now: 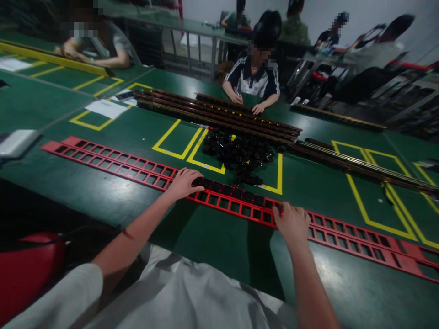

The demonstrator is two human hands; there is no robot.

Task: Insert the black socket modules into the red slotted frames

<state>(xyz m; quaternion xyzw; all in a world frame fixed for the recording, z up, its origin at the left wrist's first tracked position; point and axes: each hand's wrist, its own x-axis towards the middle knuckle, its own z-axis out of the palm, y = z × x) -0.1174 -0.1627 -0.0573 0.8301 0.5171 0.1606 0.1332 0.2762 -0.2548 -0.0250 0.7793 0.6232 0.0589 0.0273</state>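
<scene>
This looks like a workshop or assembly room: a long green table [144,219] marked with yellow tape outlines [224,170], slotted red strips [247,208], a heap of small black parts [236,151], and people seated at other workbenches [202,29] behind

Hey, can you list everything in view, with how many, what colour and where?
Table: one nearest, green, centre
Slotted strips: two, red, side by side across the front
Black pieces: several, black, in the far strip
Loose parts: uncountable pile, black, beyond the strips
Long rails: several, dark, behind the pile and rightward
Outlines: many, yellow, on the table
Other people: at least six, mixed clothing, background
Your hands: left and right, bare, at the strips
</scene>
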